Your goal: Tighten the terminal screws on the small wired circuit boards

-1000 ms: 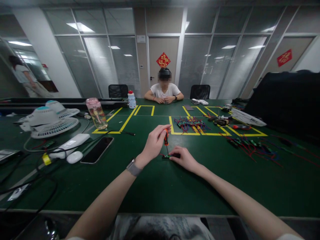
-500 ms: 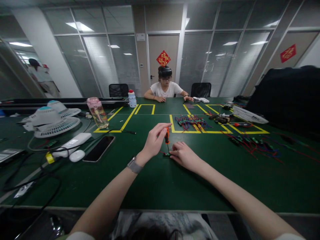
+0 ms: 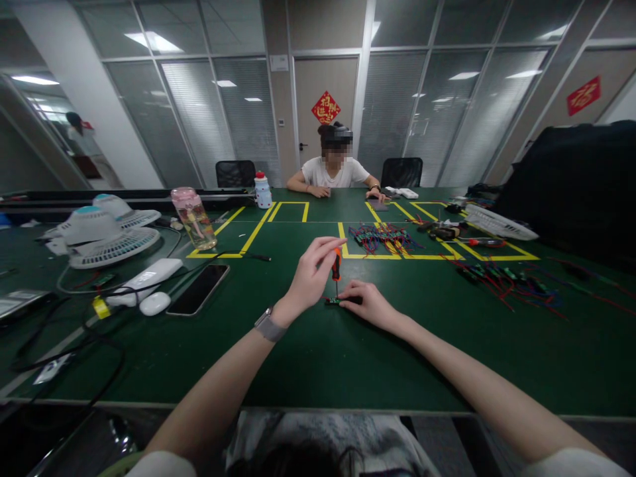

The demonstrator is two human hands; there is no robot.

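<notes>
My left hand point(image 3: 314, 270) is closed around the top of an orange and black screwdriver point(image 3: 336, 267), the palm partly hiding its handle. The screwdriver stands almost upright, and its thin shaft reaches down to a small green circuit board point(image 3: 332, 301) on the table. At the board's right end, my right hand point(image 3: 366, 302) pinches it between thumb and fingers, low against the tabletop. Whether the tip sits in a screw is too small to tell.
Wired circuit boards point(image 3: 382, 238) lie ahead, and more point(image 3: 507, 278) to the right. A phone point(image 3: 199, 290), a power strip point(image 3: 146, 281), white fans point(image 3: 112, 245) and a pink-lidded bottle point(image 3: 195, 218) stand left. Another person point(image 3: 334, 172) sits across the green table point(image 3: 308, 371).
The screwdriver has gone from slightly tilted to nearly upright, its handle shifting a little right with my left hand. My right hand still holds the board. The view has tilted slightly.
</notes>
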